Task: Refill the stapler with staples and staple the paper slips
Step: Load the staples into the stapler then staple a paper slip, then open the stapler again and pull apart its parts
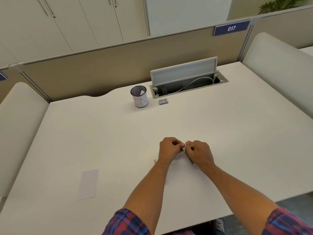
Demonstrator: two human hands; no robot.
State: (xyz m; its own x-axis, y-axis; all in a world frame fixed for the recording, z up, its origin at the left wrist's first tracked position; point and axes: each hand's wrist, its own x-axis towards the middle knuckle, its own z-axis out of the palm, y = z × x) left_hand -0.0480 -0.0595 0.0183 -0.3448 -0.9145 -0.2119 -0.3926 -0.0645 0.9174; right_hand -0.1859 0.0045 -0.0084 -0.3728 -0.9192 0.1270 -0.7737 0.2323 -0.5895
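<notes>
A thin, stiff dark stapler (188,155) is pinched by the right hand (200,152); its front tip is nipped by the left hand (169,150); light, best gripped along its sides.

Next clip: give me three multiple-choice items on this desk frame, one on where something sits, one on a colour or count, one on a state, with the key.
1. Where does the staple box sit?
A. just right of the mesh cup
B. on the paper slip
C. inside the cable tray

2. What colour is the 017 sign?
A. red
B. blue
C. green

3. How is the cable tray lid?
A. shut flat
B. taken off
C. raised open

Key: 1 A, the box stands on the desk beside the cup. 2 B, white digits on blue. 3 C, the lid stands up and cables show below.
</notes>
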